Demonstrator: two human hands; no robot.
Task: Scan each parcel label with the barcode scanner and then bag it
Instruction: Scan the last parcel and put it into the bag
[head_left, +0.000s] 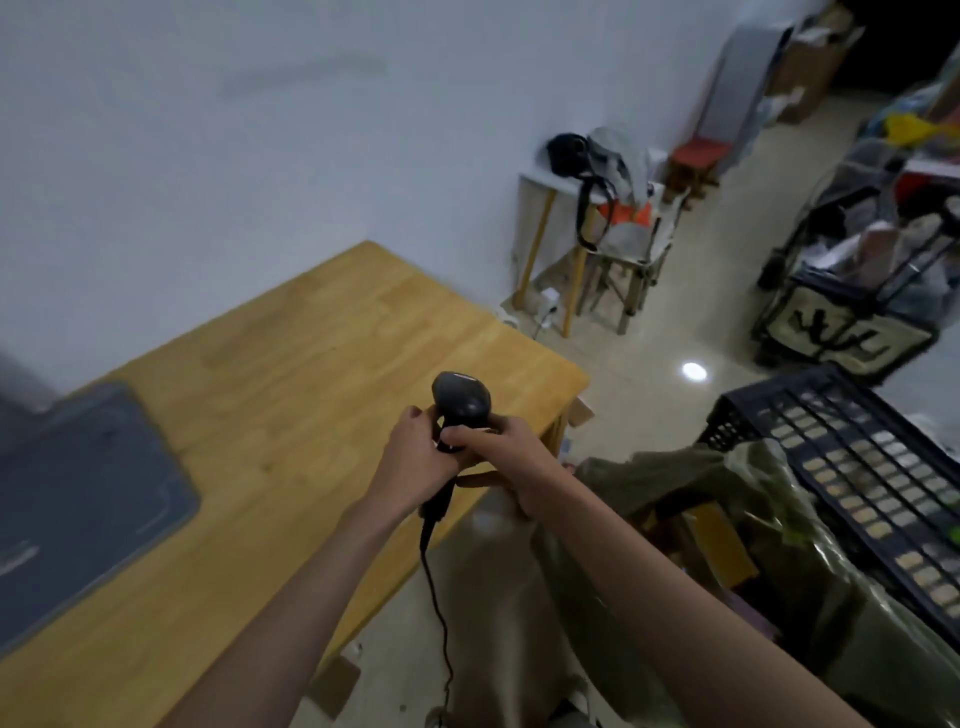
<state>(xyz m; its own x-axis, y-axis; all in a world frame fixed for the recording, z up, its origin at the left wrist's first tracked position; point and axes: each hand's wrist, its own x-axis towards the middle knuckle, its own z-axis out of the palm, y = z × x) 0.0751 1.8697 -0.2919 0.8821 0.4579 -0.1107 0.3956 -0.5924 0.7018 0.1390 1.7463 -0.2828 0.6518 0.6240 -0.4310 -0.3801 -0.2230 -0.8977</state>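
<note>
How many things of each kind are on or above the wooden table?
Black handheld barcode scanner: 1
Grey rectangular mat: 1
Bare hands gripping the scanner, left hand and right hand: 2
Total: 4

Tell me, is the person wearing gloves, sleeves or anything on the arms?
No. Both forearms are bare as far as the picture shows, with no sleeves in view. The left hand and right hand have no gloves, and I see no watch, bracelet or rings.
</note>
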